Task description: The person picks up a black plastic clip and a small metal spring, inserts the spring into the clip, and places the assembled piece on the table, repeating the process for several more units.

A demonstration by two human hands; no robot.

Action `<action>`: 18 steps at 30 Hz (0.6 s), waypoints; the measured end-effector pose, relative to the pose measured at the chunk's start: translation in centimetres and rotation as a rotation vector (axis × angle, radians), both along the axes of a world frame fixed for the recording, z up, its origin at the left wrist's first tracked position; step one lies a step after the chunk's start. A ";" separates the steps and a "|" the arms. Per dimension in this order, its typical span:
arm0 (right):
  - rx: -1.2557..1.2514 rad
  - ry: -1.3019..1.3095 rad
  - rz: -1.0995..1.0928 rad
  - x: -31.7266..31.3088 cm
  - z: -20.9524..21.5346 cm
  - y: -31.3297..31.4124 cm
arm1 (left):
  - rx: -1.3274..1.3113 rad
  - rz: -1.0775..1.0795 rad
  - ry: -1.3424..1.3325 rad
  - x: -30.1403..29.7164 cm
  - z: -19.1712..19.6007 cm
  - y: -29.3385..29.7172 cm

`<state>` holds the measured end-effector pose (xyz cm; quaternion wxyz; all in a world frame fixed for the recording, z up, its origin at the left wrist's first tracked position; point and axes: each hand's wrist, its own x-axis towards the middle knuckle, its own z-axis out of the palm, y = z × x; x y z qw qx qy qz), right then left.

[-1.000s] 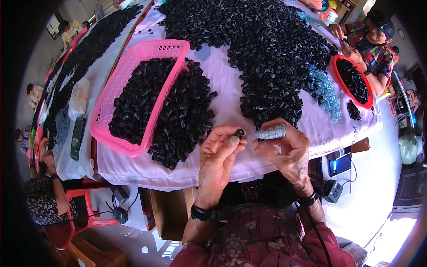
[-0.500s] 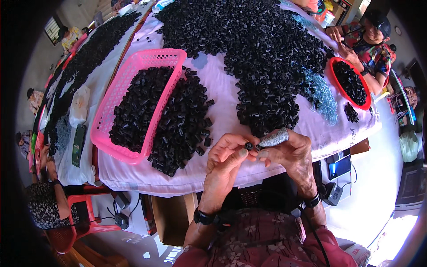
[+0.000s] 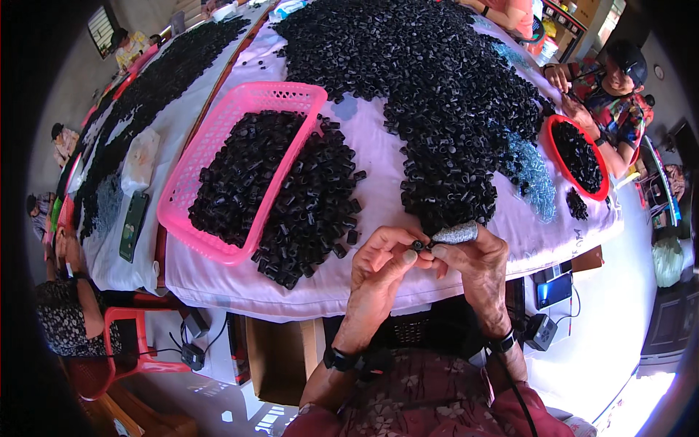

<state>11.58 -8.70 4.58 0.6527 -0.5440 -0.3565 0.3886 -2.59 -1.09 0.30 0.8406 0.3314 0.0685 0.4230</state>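
Here, at the far left, a dark phone (image 3: 133,226) lies flat on the white cloth (image 3: 378,189), and beside it a pink basket (image 3: 218,156) holds a heap of small black plastic pieces, with more spilled against its right wall (image 3: 313,211).

Nearer the table's front edge, the left hand (image 3: 378,266) is closed in a pinch around one small black piece (image 3: 418,245), thumb and fingertips meeting on it. The piece sits right between the two hands, touching both. To its right, the right hand (image 3: 477,258) grips a short silvery, glittery stick (image 3: 455,234), whose long axis runs roughly left to right and tilts slightly upward toward the right; its left tip meets the black piece.

Beyond the hands spreads the big black pile (image 3: 437,95); at far right, a red bowl (image 3: 552,146) sits before another person.

The piece's shape is too small to make out, and the fingers hide most of it.
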 end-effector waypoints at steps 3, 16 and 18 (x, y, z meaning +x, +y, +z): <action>0.010 -0.020 0.021 -0.1 0.0 -0.1 | -0.027 0.021 0.016 0.2 0.2 -0.3; 0.161 -0.515 -0.074 0.3 1.4 0.1 | 0.025 0.038 0.215 0.2 0.5 -0.5; 0.148 -0.582 -0.087 0.2 1.5 0.1 | 0.038 0.037 0.227 0.1 0.5 -0.5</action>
